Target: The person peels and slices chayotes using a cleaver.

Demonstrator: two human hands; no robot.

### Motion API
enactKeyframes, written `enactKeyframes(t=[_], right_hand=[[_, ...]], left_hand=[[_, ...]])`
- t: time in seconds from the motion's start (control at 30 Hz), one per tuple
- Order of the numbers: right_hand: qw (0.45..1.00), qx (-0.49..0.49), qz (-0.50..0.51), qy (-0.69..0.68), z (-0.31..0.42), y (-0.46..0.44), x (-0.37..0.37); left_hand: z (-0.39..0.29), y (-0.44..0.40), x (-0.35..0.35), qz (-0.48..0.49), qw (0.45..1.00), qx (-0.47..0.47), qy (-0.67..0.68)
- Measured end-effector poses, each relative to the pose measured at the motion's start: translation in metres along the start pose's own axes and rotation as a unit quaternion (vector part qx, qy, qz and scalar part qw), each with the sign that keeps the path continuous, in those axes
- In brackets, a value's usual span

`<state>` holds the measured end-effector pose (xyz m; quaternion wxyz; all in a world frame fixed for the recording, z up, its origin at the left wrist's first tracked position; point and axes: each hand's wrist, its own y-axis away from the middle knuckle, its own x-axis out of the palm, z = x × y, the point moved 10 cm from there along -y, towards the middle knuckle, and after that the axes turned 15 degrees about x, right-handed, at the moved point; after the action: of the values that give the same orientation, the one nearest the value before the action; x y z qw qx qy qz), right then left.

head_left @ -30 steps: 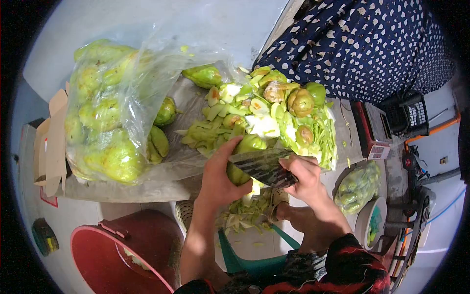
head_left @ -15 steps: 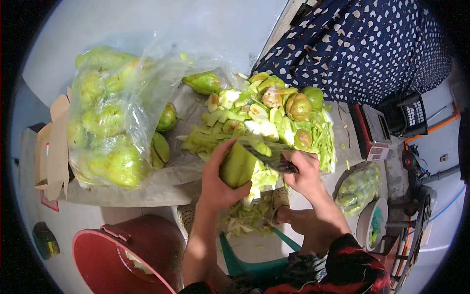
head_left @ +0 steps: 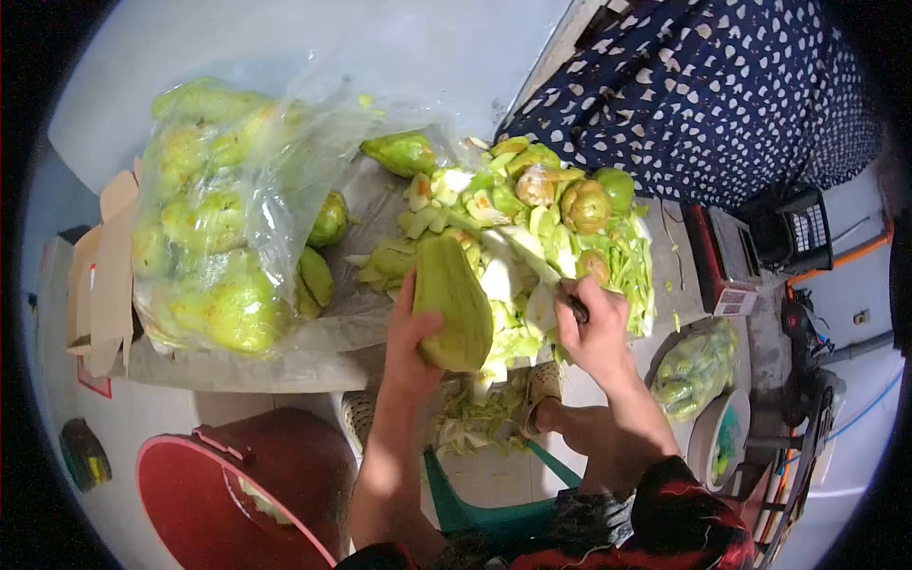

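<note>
My left hand (head_left: 411,342) grips a large, elongated green fruit (head_left: 454,309), thumb across its lower side. The fruit's surface shows long facets; I cannot tell its exact kind. My right hand (head_left: 597,328) is closed round the dark handle of a knife (head_left: 576,306), to the right of the fruit and apart from it. The blade points up and left over the pile and is hard to make out against it. Beneath and beyond both hands lies a heap of green peelings (head_left: 622,275) with pale pieces. Several brownish fruits (head_left: 586,206) rest on the heap.
A clear plastic bag (head_left: 214,228) of green fruits stands on the table's left, beside a cardboard box (head_left: 112,275). Below is a red bin (head_left: 237,484). At right are a red-sided scale (head_left: 717,256), a black basket (head_left: 788,228), another bagged load (head_left: 698,370) and a white bucket (head_left: 711,446).
The knife has moved right, away from the fruit, and its blade has turned. My left hand has tipped the fruit more upright and shifted its grip lower.
</note>
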<state>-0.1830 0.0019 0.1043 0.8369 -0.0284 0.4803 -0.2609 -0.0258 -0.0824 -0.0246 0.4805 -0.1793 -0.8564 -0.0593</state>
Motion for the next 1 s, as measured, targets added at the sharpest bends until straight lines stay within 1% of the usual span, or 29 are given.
enactKeyframes(t=[0.03, 0.07, 0.1, 0.13, 0.17, 0.2, 0.23, 0.27, 0.3, 0.4, 0.47, 0.6, 0.8, 0.83, 0.87, 0.9, 0.97, 1.0], right_hand=[[0.997, -0.072, -0.011, 0.008, 0.01, 0.008, 0.003], [0.99, -0.141, -0.007, 0.018, 0.019, 0.017, 0.007], [0.976, -0.213, -0.036, 0.016, 0.038, 0.025, 0.006], [0.968, -0.249, -0.031, 0.016, 0.047, 0.032, 0.011], [0.958, -0.284, -0.028, 0.017, 0.054, 0.04, 0.014], [0.945, -0.323, -0.043, 0.024, 0.056, 0.049, 0.019], [0.945, -0.324, -0.042, 0.023, 0.058, 0.051, 0.021], [0.938, -0.343, -0.054, 0.013, 0.064, 0.057, 0.021], [0.929, -0.363, -0.065, 0.004, 0.071, 0.062, 0.021], [0.934, -0.353, -0.053, 0.009, 0.076, 0.063, 0.025], [0.935, -0.351, -0.044, 0.013, 0.077, 0.064, 0.029], [0.935, -0.35, -0.055, 0.01, 0.078, 0.064, 0.03], [0.937, -0.344, -0.051, 0.026, 0.076, 0.064, 0.032], [0.937, -0.344, -0.052, 0.029, 0.074, 0.064, 0.032], [0.953, -0.298, -0.032, 0.054, 0.065, 0.054, 0.035], [0.964, -0.252, -0.011, 0.079, 0.054, 0.043, 0.036], [0.966, -0.25, -0.03, 0.06, 0.045, 0.034, 0.035], [0.966, -0.252, -0.02, 0.061, 0.045, 0.035, 0.035]], left_hand=[[-0.003, 0.0, -0.002, -0.005, 1.0, 0.002, -0.003], [0.007, 0.003, -0.01, -0.074, 0.992, -0.05, 0.095], [0.018, 0.009, -0.014, -0.141, 0.966, -0.103, 0.192], [0.019, 0.004, -0.017, -0.162, 0.971, -0.075, 0.157], [0.019, 0.004, -0.016, -0.164, 0.971, -0.075, 0.156], [0.019, 0.007, -0.012, -0.163, 0.97, -0.098, 0.151], [0.019, 0.008, -0.007, -0.16, 0.969, -0.12, 0.148], [0.019, 0.009, 0.003, -0.122, 0.967, -0.137, 0.178], [0.02, 0.01, 0.005, -0.123, 0.967, -0.137, 0.179], [0.025, 0.011, 0.008, -0.152, 0.962, -0.119, 0.191], [0.026, 0.01, -0.003, -0.186, 0.967, -0.097, 0.146], [0.031, 0.01, -0.007, -0.179, 0.968, -0.104, 0.144], [0.027, 0.009, 0.001, -0.174, 0.963, -0.099, 0.181], [0.025, 0.012, -0.003, -0.201, 0.963, -0.109, 0.146], [0.024, 0.016, -0.008, -0.229, 0.96, -0.119, 0.11], [0.026, 0.017, -0.01, -0.229, 0.96, -0.119, 0.11], [0.02, 0.009, -0.019, -0.235, 0.961, -0.06, 0.132], [0.02, 0.007, -0.019, -0.214, 0.965, -0.062, 0.137]])
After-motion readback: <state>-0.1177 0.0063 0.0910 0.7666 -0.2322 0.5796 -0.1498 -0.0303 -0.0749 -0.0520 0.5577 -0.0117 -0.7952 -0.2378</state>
